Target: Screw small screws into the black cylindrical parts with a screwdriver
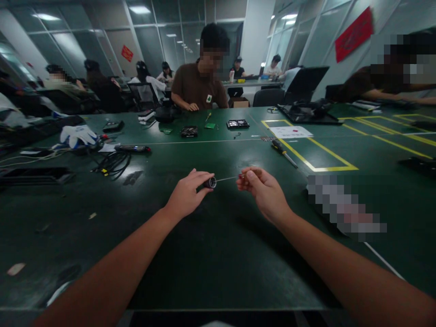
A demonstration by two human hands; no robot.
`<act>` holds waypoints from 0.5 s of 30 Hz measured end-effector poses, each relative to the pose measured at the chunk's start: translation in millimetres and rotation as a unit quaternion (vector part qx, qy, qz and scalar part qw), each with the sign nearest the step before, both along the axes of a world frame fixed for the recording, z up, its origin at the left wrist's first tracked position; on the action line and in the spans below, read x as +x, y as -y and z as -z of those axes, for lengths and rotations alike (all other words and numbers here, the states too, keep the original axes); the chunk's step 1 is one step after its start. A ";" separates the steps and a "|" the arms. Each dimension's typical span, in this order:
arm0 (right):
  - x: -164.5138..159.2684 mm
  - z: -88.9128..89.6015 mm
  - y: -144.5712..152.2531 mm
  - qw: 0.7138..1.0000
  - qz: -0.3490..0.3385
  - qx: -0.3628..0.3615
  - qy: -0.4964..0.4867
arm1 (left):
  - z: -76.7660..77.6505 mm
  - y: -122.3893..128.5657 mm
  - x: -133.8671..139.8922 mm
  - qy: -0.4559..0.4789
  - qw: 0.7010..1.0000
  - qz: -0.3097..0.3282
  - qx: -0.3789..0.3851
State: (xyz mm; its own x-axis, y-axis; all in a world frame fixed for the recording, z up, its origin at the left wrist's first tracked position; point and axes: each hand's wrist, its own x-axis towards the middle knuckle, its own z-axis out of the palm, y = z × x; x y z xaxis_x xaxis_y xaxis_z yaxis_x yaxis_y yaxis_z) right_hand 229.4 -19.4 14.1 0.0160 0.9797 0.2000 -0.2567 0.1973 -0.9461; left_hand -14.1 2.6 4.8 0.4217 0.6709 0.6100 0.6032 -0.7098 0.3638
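My left hand (187, 193) is closed around a short dark cylinder (211, 182), whose round, pale-rimmed end faces right. A thin pale rod or wire (226, 179) spans the gap between this cylinder and my right hand (261, 190). The right fingers are curled in a pinch, with a small reddish bit (240, 175) showing at their tips; most of what they grip is hidden. Both hands are just above the green table (218, 254), near its middle. Whether the rod goes inside the cylinder or only touches it, I cannot tell.
A yellow-and-black screwdriver (284, 153) lies beyond my right hand. Coiled black cable (114, 164), a dark pen-shaped tool (132, 149) and white gloves (79, 136) are at the left. Opposite, a person in brown (199, 86) is near hard drives (237, 123) and a green circuit board (210, 126).
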 end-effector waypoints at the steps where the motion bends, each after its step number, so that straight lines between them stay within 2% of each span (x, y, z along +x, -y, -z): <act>1: 0.1 0.1 0.3 1.000 -0.006 0.001 0.003 | -0.5 0.3 0.3 -0.002 1.000 0.001 0.002; 15: -1.1 0.6 2.2 0.999 -0.005 0.018 0.033 | -2.6 3.0 0.9 -0.014 1.000 0.006 -0.002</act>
State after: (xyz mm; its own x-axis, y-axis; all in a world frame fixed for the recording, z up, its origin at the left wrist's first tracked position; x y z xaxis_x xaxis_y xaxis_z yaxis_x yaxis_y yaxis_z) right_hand 228.3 -21.6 13.5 -0.0078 0.9720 0.2348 -0.1967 0.2287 -0.9534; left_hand -13.1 -0.4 7.4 0.4465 0.6681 0.5952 0.6040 -0.7158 0.3505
